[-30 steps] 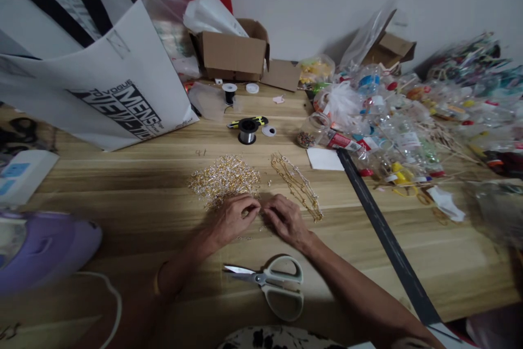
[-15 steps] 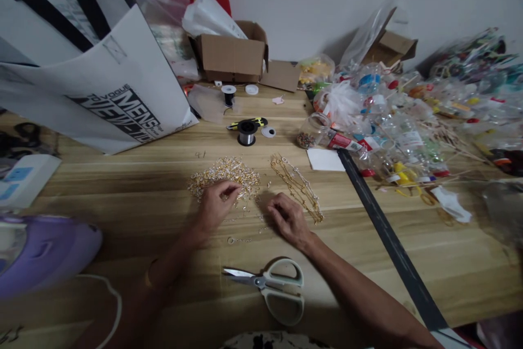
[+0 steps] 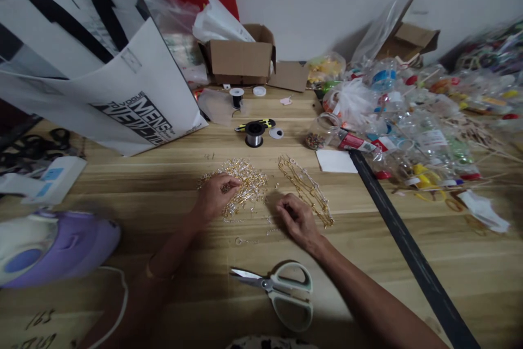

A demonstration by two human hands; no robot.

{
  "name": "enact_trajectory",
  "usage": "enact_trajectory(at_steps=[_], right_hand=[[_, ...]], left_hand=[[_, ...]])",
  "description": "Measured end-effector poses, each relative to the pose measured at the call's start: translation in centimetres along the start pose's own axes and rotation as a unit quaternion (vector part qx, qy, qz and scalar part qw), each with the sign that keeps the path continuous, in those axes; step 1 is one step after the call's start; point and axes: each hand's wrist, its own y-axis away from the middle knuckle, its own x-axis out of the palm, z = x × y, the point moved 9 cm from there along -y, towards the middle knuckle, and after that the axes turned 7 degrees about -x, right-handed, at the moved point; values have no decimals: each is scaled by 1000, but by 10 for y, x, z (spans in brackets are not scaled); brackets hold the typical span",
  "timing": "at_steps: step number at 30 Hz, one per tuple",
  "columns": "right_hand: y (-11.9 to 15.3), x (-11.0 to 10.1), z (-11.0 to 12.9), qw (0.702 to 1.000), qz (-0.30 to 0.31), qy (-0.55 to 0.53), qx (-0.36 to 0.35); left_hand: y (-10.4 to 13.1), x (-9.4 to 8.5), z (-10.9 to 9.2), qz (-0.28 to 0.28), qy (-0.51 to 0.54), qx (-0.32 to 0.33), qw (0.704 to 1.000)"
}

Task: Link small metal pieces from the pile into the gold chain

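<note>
A pile of small gold and silver jewellery pieces (image 3: 249,183) lies in the middle of the wooden table. Over its left side is my left hand (image 3: 213,196), thumb and fingertips pinched together at the pieces. Whatever those fingers hold is too small to make out. To the right of the pile, my right hand (image 3: 301,219) rests with its fingers curled closed; their contents are hidden. Just beyond it several gold and silver chains (image 3: 308,188) are laid out side by side. A short silver chain with a ring (image 3: 239,241) lies nearer me, above the scissors (image 3: 281,286).
Wire spools (image 3: 254,135) and a yellow-black cutter (image 3: 267,123) sit behind the pile. On the left stand a large white bag (image 3: 151,87) and a purple-white appliance (image 3: 77,245) with a cord. Plastic bottles (image 3: 429,136) crowd the right, beside a dark strip (image 3: 392,229).
The view has swung left, so everything on the table appears farther right. My left hand has shifted left across the pile, still pinched. The right hand stays curled beside the chains.
</note>
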Motion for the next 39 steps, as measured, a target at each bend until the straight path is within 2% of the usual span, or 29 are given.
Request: enact_trajectory(at_steps=[4,10,14,19,28,34,39], right_hand=[[0,0,0,1000,-3,1,-8],[0,0,0,1000,1,7,-6],[0,1,0,1000,6,9,-8],[0,0,0,1000,5,4,-9],[-1,0,1,1000,4,-1,-9],[-1,1,1,1000,5,1,-6],[0,2,-1,1000,9,5,-3]], left_hand=[[0,4,-3,47,-41,28,998],[11,24,-13,155,-131,83,976],[18,35,-19,190,-172,104,961],[21,41,-21,194,-206,117,952],[27,48,-26,202,-198,154,947],[25,46,-23,211,-207,143,945],[25,45,-31,198,-196,156,948]])
